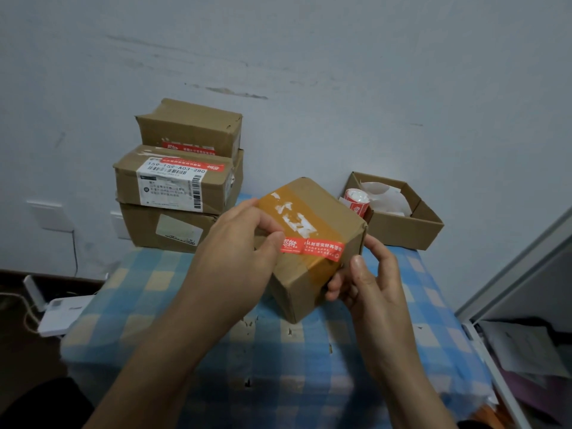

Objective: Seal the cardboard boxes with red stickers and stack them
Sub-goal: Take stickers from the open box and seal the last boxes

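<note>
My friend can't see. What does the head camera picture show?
A left hand and right hand hold a box at a checked table, the left thumb pressing a red sticker onto it. Behind left stand stacked boxes; at right a sticker roll sits by an open box.

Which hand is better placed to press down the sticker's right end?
Probably the right hand: its thumb is beside that end of the red sticker, while the left hand, gripping the box, presses the other end.
</note>
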